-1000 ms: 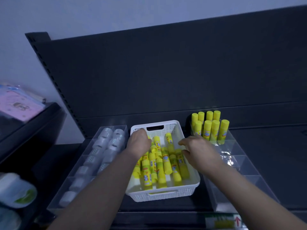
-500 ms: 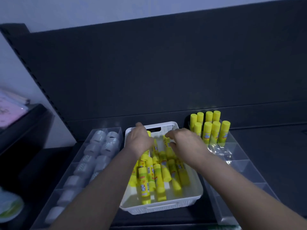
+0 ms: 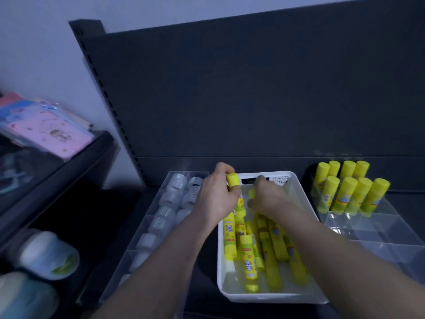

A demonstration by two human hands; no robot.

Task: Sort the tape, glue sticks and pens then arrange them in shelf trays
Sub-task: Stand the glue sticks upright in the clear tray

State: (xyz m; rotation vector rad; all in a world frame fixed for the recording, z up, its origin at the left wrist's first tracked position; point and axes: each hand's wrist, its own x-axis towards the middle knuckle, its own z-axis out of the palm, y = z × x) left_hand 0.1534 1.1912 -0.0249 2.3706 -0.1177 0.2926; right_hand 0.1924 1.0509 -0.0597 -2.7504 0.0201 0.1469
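A white basket [image 3: 271, 295] on the dark shelf holds several yellow glue sticks [image 3: 273, 252] lying flat. My left hand [image 3: 217, 195] is over the basket's far left corner and grips an upright glue stick [image 3: 232, 180] whose cap shows above the fingers. My right hand [image 3: 266, 198] reaches into the far end of the basket and curls round another yellow glue stick [image 3: 252, 193]. To the right, a clear divided tray [image 3: 377, 229] has several glue sticks [image 3: 349, 189] standing upright in its back compartment. To the left, a clear tray [image 3: 142, 229] holds several rolls of tape [image 3: 174, 199].
The dark back panel [image 3: 253, 100] of the shelf rises right behind the trays. A lower dark shelf [image 3: 57, 176] at the left carries pink packets [image 3: 48, 132]. White bottles [image 3: 46, 256] lie at the lower left. The front compartments of the right tray hold nothing.
Both hands moved toward the far end of the basket. My left hand has lifted a glue stick upright and my right hand has closed round another. The camera view shifted to the left.
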